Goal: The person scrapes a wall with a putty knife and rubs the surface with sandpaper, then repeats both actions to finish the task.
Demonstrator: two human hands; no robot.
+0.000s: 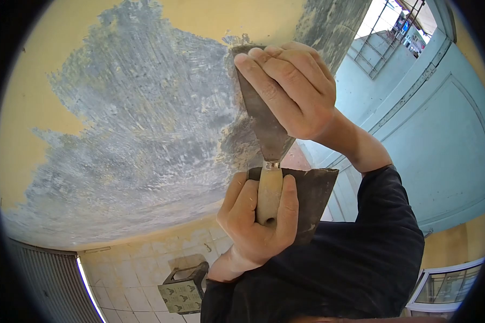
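Observation:
My left hand wraps around the pale wooden handle of a putty knife, whose wide dark blade points up along the wall. Over that blade lies my right hand, its fingers bent together across the metal near the broad edge. Behind the handle, a second dark, flat blade sticks out beside my left hand; its own handle is hidden. The blade's edge is right at the wall, where a large rough grey patch shows amid yellow paint.
At the right stands a light-blue door, with a barred opening above. A dark stool with a patterned sheet on its side is below, against tiles. A corrugated shutter fills the lower left; a white-framed window is lower right.

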